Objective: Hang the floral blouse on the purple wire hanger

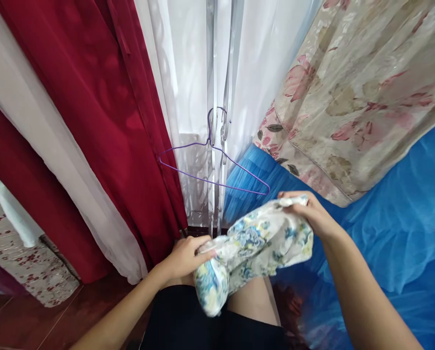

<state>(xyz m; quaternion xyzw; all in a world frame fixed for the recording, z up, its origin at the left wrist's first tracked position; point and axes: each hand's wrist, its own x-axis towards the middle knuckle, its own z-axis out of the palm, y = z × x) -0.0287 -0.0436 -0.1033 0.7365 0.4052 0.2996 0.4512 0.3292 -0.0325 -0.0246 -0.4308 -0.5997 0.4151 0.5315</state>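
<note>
A white garment with blue flower print (253, 248) hangs bunched between my two hands, above my lap. My left hand (184, 257) grips its lower left end. My right hand (310, 211) pinches its upper right edge. Just behind the garment a purple wire hanger (217, 163) hangs from a hook in front of sheer white curtains (191, 87).
Dark red curtains (104, 121) hang on the left. A blue net fabric (395, 223) spreads on the right, under a beige drape with pink flowers (356, 97). Dark wooden floor (31, 321) shows at lower left, with a flowered cloth (27, 267) on it.
</note>
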